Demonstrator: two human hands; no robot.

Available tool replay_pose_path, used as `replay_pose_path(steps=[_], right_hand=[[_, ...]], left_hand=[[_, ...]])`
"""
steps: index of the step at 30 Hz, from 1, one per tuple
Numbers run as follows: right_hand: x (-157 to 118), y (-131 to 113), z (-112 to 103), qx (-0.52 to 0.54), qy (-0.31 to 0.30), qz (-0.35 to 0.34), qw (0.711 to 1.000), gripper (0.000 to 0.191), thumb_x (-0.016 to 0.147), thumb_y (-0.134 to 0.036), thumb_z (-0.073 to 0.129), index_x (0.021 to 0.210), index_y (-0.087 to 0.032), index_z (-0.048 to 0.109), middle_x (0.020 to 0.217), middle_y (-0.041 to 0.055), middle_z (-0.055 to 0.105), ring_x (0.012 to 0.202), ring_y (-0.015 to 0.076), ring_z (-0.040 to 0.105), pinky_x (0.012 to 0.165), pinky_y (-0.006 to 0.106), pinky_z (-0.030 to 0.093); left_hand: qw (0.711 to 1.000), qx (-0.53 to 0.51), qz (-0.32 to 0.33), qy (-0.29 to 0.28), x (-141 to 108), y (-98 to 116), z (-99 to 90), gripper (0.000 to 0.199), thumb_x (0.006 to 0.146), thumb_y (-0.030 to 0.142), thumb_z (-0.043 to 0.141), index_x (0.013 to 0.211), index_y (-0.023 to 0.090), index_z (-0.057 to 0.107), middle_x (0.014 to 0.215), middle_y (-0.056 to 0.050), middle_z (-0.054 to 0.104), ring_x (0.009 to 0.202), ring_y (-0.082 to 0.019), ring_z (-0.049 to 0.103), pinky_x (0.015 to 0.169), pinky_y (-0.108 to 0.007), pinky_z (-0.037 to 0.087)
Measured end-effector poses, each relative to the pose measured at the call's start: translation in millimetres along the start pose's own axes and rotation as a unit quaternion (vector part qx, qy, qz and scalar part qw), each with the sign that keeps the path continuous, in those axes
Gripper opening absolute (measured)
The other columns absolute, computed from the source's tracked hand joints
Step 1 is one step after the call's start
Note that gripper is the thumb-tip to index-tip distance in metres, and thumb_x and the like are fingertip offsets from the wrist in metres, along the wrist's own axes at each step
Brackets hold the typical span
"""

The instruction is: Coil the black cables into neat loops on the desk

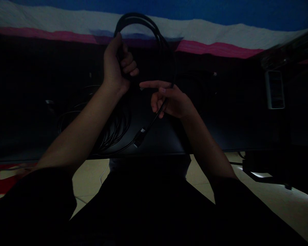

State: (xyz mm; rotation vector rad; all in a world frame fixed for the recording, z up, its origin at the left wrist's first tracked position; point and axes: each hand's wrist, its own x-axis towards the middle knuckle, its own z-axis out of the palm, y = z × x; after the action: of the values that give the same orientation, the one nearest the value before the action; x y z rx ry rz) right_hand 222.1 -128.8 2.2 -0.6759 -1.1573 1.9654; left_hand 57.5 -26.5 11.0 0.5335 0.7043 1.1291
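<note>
Black, thin looped cable (141, 21) above the smooth dark tabletop (164, 143) is clamped in both left hand (122, 61) and right hand (176, 99), open room between them. Black plugs (139, 137) sit by the near edge.

The whole view is very dim, so that much of the dark tabletop (164, 138) sinks into black with only a faint sheen near its front edge, while the left hand (112, 61) and right hand (176, 99) look dull but readable, and the pale floor (92, 179) appears lighter.
</note>
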Motion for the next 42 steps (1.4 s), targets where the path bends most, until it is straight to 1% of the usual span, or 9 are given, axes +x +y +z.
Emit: replay_pose_path(steps=[14,20,23,25,27,29,33,36,42], right_hand=[[1.4,3.9,-0.4,-0.005,0.001,0.003,1.0,0.064,0.092,-0.049,0.061,0.138,-0.008,0.047,0.074,0.0006,0.068,0.056,0.0104,0.065,0.051,0.016,0.052],[3.6,9.1,-0.6,0.002,0.028,-0.013,1.0,0.06,0.093,-0.053,0.06,0.134,-0.01,0.051,0.079,0.002,0.069,0.06,0.0112,0.068,0.052,0.016,0.051],[5.1,11.4,1.3,0.008,0.045,-0.023,0.999,0.054,0.095,-0.053,0.057,0.13,-0.012,0.054,0.089,0.0045,0.071,0.071,0.0118,0.071,0.056,0.015,0.052],[5.7,11.4,3.7,0.008,0.064,-0.044,0.997,0.048,0.095,-0.051,0.059,0.123,-0.013,0.058,0.098,0.0071,0.072,0.086,0.0143,0.072,0.062,0.015,0.054],[5.9,10.3,5.6,0.006,0.081,-0.066,0.995,0.042,0.093,-0.049,0.063,0.116,-0.013,0.062,0.109,0.009,0.071,0.102,0.0177,0.07,0.068,0.017,0.056],[5.7,8.9,6.0,0.0,0.085,-0.076,0.993,0.042,0.09,-0.048,0.066,0.113,-0.014,0.063,0.113,0.0091,0.07,0.109,0.0199,0.068,0.07,0.018,0.056],[6.0,7.9,2.9,-0.023,0.086,-0.065,0.994,0.048,0.088,-0.053,0.067,0.116,-0.015,0.063,0.104,0.007,0.072,0.092,0.0173,0.072,0.064,0.019,0.055],[7.9,9.3,1.1,-0.049,0.113,-0.05,0.991,0.047,0.087,-0.055,0.068,0.111,-0.015,0.065,0.094,0.0041,0.072,0.079,0.0126,0.071,0.064,0.018,0.053],[11.6,14.2,0.6,-0.097,0.14,-0.035,0.985,0.045,0.083,-0.054,0.072,0.103,-0.014,0.068,0.082,0.0018,0.069,0.069,0.0094,0.066,0.06,0.017,0.051]], left_hand=[[0.999,-0.01,-0.018,0.027,1.4,-0.7,-1.1,0.041,0.097,0.04,0.045,0.06,0.026,0.041,0.042,0.008,0.022,0.036,-0.011,0.011,0.04,-0.029,0.013],[0.999,0.009,-0.024,0.021,1.4,-1.0,0.3,0.044,0.099,0.042,0.04,0.058,0.025,0.041,0.041,0.008,0.021,0.036,-0.01,0.009,0.04,-0.028,0.013],[0.999,0.019,-0.03,0.014,1.8,-1.4,-0.3,0.044,0.099,0.042,0.039,0.059,0.024,0.042,0.04,0.008,0.022,0.036,-0.01,0.01,0.04,-0.028,0.015],[0.999,0.019,-0.028,0.014,2.5,-1.9,-1.0,0.043,0.099,0.042,0.04,0.059,0.025,0.043,0.041,0.008,0.023,0.037,-0.011,0.01,0.04,-0.028,0.015],[0.999,0.016,-0.021,0.018,2.9,-1.7,-1.2,0.043,0.098,0.042,0.04,0.059,0.025,0.043,0.041,0.008,0.022,0.037,-0.011,0.011,0.039,-0.027,0.014],[0.999,0.019,-0.021,0.018,2.2,-0.6,-0.6,0.043,0.098,0.04,0.038,0.058,0.025,0.042,0.042,0.008,0.021,0.038,-0.011,0.012,0.038,-0.026,0.014],[0.999,0.035,-0.04,0.011,-1.4,3.2,1.5,0.043,0.099,0.035,0.034,0.058,0.026,0.041,0.044,0.007,0.021,0.04,-0.013,0.013,0.038,-0.025,0.017],[0.998,0.053,-0.031,0.009,-2.5,3.9,1.5,0.043,0.099,0.033,0.034,0.058,0.026,0.042,0.046,0.007,0.02,0.043,-0.013,0.012,0.039,-0.024,0.018],[0.996,0.087,-0.028,0.022,-1.3,1.2,0.2,0.042,0.1,0.032,0.035,0.06,0.023,0.043,0.05,0.007,0.018,0.044,-0.011,0.012,0.041,-0.022,0.018]])
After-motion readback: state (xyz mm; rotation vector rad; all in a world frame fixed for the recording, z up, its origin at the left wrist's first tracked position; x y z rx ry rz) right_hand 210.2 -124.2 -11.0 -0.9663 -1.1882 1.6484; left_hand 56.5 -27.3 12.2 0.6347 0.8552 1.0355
